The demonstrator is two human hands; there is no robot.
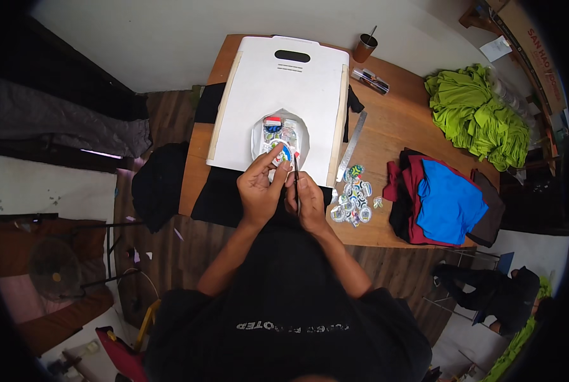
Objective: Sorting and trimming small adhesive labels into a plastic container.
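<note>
while the left hand (263, 184) supports a small round printed piece (285, 154) above the near end of the white board (278, 83), its thumb and index finger pinch the piece at the edge. the right hand (306, 197) is positioned just beside it, with its fingers closed around a slim dark tool (296, 175); the tool points away from the body, its tip next to the round piece. the exact type of tool cannot be determined. behind the hands, a pale round container (305, 137) sits on the board and holds further printed pieces, including a dark blue disc (273, 127). the board lies on the wooden bench (395, 121), with black cloth (217, 197) showing under its near edge. to the right of the board are a metal ruler (352, 148), a loose pile of printed cut-outs (354, 202) and a stack of folded garments with a blue one (448, 202) on top.
</note>
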